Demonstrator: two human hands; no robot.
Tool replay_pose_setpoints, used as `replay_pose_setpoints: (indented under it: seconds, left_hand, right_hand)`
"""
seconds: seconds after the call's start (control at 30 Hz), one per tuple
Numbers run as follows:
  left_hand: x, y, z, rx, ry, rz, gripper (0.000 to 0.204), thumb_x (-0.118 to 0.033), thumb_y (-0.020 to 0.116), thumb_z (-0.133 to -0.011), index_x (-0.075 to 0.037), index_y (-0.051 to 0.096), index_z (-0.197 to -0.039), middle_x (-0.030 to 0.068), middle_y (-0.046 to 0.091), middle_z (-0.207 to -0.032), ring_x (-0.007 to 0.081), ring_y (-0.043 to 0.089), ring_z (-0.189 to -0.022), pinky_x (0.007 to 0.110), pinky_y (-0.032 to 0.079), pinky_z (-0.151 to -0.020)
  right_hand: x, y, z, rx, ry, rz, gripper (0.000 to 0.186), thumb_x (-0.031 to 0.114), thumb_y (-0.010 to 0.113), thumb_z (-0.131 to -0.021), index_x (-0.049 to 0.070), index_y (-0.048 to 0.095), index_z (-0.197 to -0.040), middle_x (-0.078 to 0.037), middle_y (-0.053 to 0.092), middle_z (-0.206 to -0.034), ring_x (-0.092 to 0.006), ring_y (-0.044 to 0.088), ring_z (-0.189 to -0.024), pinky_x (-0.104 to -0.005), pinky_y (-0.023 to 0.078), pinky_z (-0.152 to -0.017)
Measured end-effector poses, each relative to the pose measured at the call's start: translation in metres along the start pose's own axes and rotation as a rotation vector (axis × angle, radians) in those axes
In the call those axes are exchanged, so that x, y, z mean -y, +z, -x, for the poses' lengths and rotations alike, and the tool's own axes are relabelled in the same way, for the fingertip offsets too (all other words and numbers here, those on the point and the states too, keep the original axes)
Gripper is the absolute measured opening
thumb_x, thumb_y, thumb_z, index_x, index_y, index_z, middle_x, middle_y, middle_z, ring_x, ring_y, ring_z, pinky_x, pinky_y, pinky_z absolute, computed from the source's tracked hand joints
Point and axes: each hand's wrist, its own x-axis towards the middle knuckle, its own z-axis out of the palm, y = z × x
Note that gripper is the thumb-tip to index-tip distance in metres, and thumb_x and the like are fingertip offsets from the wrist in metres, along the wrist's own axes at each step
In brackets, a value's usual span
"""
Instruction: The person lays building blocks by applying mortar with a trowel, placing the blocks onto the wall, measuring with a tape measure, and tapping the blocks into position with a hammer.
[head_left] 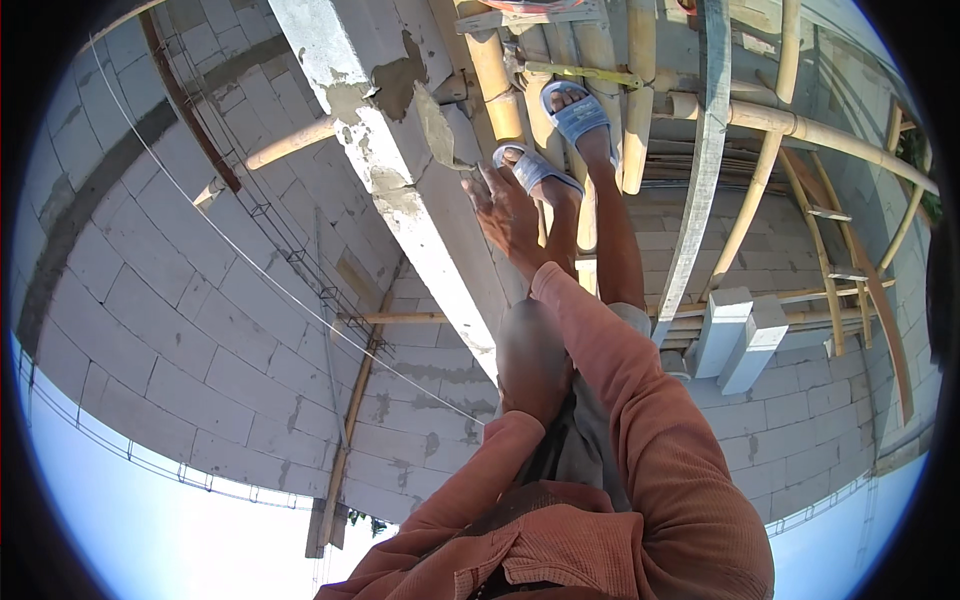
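Note:
A mortar-smeared trowel (437, 130) is in my right hand (507, 215), its blade tilted against the side of a pale concrete-block wall (420, 225). Wet grey mortar (398, 82) clings to the wall just beyond the blade. Closer to my body, my left hand (538, 388) is beside the near end of the wall, in front of my legs. A grey smear covers its fingers, so whether it holds anything is hidden.
My feet in blue slippers (578, 112) stand on bamboo poles (638, 120). A long wooden batten (700, 180) crosses at the right, with two pale blocks (722, 325) beyond it. A string (265, 272) stretches across the left, and a bamboo ladder (830, 245) leans far right.

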Motion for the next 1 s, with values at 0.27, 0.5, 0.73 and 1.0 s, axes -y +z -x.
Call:
replay_pose_setpoints:
  seconds: [0.27, 0.5, 0.73, 1.0]
  left_hand:
    - [0.009, 0.018, 0.000, -0.081, 0.007, 0.117, 0.089, -0.056, 0.063, -0.085, -0.014, 0.025, -0.153, 0.0333, 0.035, -0.141, 0.0515, 0.047, -0.123, 0.058, 0.042, -0.099]
    - [-0.001, 0.014, -0.001, -0.061, -0.011, 0.013, 0.087, -0.056, 0.063, -0.085, -0.013, 0.027, -0.152, 0.0339, 0.035, -0.141, 0.0517, 0.047, -0.123, 0.057, 0.042, -0.099]
    - [0.012, 0.023, 0.001, -0.028, 0.069, -0.120, 0.088, -0.055, 0.062, -0.086, -0.007, 0.028, -0.151, 0.0342, 0.032, -0.143, 0.0515, 0.044, -0.126, 0.053, 0.041, -0.103]
    - [0.077, 0.068, -0.003, 0.184, 0.212, -0.226, 0.075, -0.046, 0.059, -0.089, -0.003, 0.035, -0.146, 0.0291, 0.031, -0.147, 0.0452, 0.038, -0.134, 0.050, 0.037, -0.108]
  right_hand:
    - [-0.022, 0.059, -0.100, 0.246, 0.016, 0.328, 0.023, 0.017, 0.054, -0.095, 0.004, 0.061, -0.112, -0.012, 0.062, -0.106, -0.0246, 0.063, -0.094, -0.0363, 0.053, -0.077]
    - [0.026, 0.009, -0.060, -0.046, 0.012, -0.120, 0.025, 0.023, 0.062, -0.094, 0.000, 0.064, -0.102, -0.014, 0.068, -0.093, -0.0295, 0.066, -0.087, -0.0365, 0.054, -0.074]
    - [0.064, -0.016, -0.023, -0.113, -0.122, -0.070, 0.030, 0.023, 0.064, -0.092, 0.008, 0.059, -0.119, -0.009, 0.060, -0.090, -0.0287, 0.063, -0.075, -0.0371, 0.054, -0.064]
    - [0.082, -0.021, 0.073, 0.121, 0.202, -0.486, 0.033, 0.025, 0.067, -0.092, 0.005, 0.061, -0.118, -0.012, 0.062, -0.093, -0.0285, 0.064, -0.073, -0.0361, 0.053, -0.064]
